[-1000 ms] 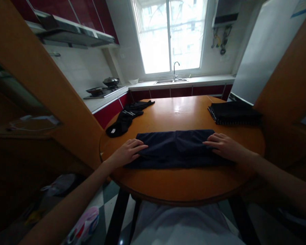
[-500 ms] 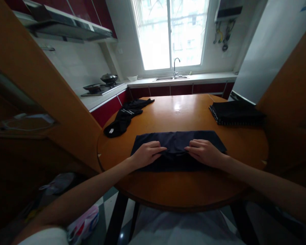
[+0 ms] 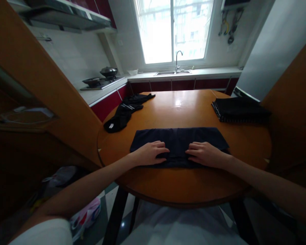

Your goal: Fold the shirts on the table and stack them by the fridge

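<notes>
A dark navy garment (image 3: pixel 178 139), folded into a long strip, lies across the near half of a round wooden table (image 3: pixel 183 183). My left hand (image 3: pixel 150 153) rests flat on its left-middle part, fingers stretched out toward the centre. My right hand (image 3: pixel 205 153) lies flat on the right-middle part, fingers pointing left. The two hands are a short gap apart and hold nothing.
A black garment with white stripes (image 3: pixel 124 112) lies crumpled at the table's far left edge. A folded dark stack (image 3: pixel 239 110) sits at the far right. Behind are a kitchen counter with sink (image 3: pixel 172 72), a stove with pans (image 3: pixel 99 81) and a window. Bags lie on the floor at the left (image 3: pixel 84 217).
My hands slid from the garment's two ends inward to its middle and now lie flat close together. The camera tilted slightly.
</notes>
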The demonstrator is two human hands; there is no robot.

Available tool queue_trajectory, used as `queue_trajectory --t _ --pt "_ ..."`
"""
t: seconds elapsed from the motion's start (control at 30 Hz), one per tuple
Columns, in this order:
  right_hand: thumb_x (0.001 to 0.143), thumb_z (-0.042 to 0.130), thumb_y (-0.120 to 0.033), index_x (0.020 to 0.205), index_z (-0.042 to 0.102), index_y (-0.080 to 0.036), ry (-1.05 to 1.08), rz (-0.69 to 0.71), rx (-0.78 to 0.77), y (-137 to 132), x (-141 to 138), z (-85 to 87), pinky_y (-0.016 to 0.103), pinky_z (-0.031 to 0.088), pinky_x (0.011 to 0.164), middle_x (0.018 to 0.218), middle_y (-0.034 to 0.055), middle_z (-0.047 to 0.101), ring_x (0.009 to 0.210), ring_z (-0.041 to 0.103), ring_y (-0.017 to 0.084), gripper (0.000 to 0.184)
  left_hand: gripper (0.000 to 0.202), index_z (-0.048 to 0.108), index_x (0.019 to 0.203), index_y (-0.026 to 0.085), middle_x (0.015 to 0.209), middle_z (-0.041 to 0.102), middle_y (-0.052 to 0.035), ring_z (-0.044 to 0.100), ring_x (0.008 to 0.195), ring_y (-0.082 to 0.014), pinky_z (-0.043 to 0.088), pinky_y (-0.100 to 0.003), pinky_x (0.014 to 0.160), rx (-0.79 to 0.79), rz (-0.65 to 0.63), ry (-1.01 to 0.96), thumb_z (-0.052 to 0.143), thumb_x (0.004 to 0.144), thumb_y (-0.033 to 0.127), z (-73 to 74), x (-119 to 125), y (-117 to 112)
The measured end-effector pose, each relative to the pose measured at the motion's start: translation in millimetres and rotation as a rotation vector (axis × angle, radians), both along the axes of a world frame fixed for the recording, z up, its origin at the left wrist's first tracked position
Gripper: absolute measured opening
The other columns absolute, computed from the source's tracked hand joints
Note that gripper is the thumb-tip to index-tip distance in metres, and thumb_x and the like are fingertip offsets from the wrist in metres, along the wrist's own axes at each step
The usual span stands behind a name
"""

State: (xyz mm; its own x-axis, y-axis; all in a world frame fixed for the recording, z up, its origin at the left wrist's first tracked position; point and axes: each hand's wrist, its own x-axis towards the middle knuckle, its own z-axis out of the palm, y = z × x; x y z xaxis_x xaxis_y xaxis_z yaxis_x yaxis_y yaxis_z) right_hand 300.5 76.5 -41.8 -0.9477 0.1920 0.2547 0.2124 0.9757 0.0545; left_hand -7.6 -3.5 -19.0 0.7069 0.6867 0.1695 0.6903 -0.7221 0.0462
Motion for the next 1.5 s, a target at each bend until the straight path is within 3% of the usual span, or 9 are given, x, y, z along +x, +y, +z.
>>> queue_trajectory --t 0.17,0.33,0.57,0.7,0.8,0.93,1.1,1.27,1.5 --pt "0.101 0.052 -0.020 0.106 0.069 -0.016 -0.114 -0.005 0.166 -9.0 -1.5 5.8 0.029 0.045 0.067 0.095 0.0082 0.066 0.088 0.061 0.021 0.018 0.018 0.069 0.107 0.018 0.092 0.064 -0.0061 0.062 0.092 -0.0196 0.050 -0.029 0.085 0.083 -0.090 0.118 0.052 0.100 0.018 -1.8 0.7 0.7" --pt "0.094 0.057 -0.009 0.103 0.068 -0.014 -0.166 -0.022 0.220 -17.5 -0.1 9.4 0.032 0.047 0.071 0.095 0.0088 0.065 0.087 0.061 0.023 0.015 0.021 0.072 0.104 0.019 0.091 0.065 -0.0051 0.064 0.086 -0.0157 0.050 -0.024 0.083 -0.025 -0.118 -0.040 0.052 0.098 0.016 7.4 -0.3 -1.2" --pt "0.093 0.056 -0.009 0.090 0.067 -0.017 -0.117 -0.009 0.157 -18.0 4.0 10.8 0.034 0.047 0.077 0.091 0.0085 0.064 0.087 0.059 0.023 0.015 0.018 0.075 0.103 0.020 0.087 0.070 -0.0050 0.068 0.080 -0.0151 0.051 -0.023 0.077 -0.307 -0.135 -0.117 0.059 0.097 0.022 18.7 1.8 -1.4" --pt "0.092 0.055 -0.010 0.090 0.068 -0.017 -0.120 0.004 0.017 -16.2 6.0 10.2 0.033 0.047 0.079 0.089 0.0076 0.065 0.088 0.061 0.022 0.015 0.032 0.074 0.110 0.018 0.100 0.073 -0.0091 0.069 0.092 -0.0175 0.052 -0.027 0.086 -0.209 -0.023 -0.250 0.046 0.105 0.032 23.2 15.7 27.4" --pt "0.090 0.055 -0.011 0.089 0.070 -0.018 -0.108 -0.007 -0.171 -9.4 6.3 16.4 0.030 0.048 0.078 0.087 0.0057 0.066 0.085 0.063 0.019 0.017 0.042 0.059 0.138 0.018 0.139 0.061 -0.0129 0.057 0.128 -0.0226 0.042 -0.038 0.109 -0.057 0.116 -0.258 0.038 0.107 0.035 7.0 33.6 57.1" --pt "0.095 0.050 -0.017 0.092 0.075 -0.019 0.036 -0.038 -0.380 18.4 -10.2 25.9 0.029 0.049 0.078 0.086 0.0050 0.071 0.081 0.065 0.018 0.025 0.058 0.031 0.158 0.020 0.166 0.027 -0.0114 0.020 0.154 -0.0301 0.016 -0.055 0.122 -0.096 0.199 -0.004 0.035 0.106 0.047 -27.7 49.2 73.8" --pt "0.101 0.038 -0.023 0.139 0.058 -0.012 0.324 -0.450 -0.227 51.8 -58.8 -1.5 0.043 0.041 0.109 0.138 0.0184 0.061 0.129 0.054 0.027 0.044 0.062 0.023 0.161 0.016 0.167 0.022 -0.0122 0.011 0.156 -0.0255 0.007 -0.049 0.125 -0.036 0.229 0.013 0.027 0.107 0.048 -45.0 50.0 64.4" --pt "0.104 0.033 -0.048 0.155 0.037 -0.011 0.102 -0.568 -0.240 51.4 -62.4 -41.5 0.052 0.023 0.121 0.160 0.0189 0.037 0.150 0.029 0.030 0.063 0.066 0.022 0.161 0.016 0.167 0.023 -0.0123 0.015 0.155 -0.0250 0.012 -0.047 0.125 -0.057 0.367 -0.029 0.024 0.106 0.054 -45.3 28.6 55.1" --pt "0.098 0.020 -0.069 0.160 0.028 -0.015 -0.004 -0.832 -0.298 57.8 5.3 -41.2 0.054 0.010 0.124 0.167 0.0146 0.022 0.155 0.014 0.028 0.083 0.074 0.027 0.160 0.018 0.166 0.023 -0.0134 0.016 0.155 -0.0315 0.014 -0.055 0.123 -0.113 0.763 -0.006 0.024 0.102 0.064 -48.8 -60.2 22.3"
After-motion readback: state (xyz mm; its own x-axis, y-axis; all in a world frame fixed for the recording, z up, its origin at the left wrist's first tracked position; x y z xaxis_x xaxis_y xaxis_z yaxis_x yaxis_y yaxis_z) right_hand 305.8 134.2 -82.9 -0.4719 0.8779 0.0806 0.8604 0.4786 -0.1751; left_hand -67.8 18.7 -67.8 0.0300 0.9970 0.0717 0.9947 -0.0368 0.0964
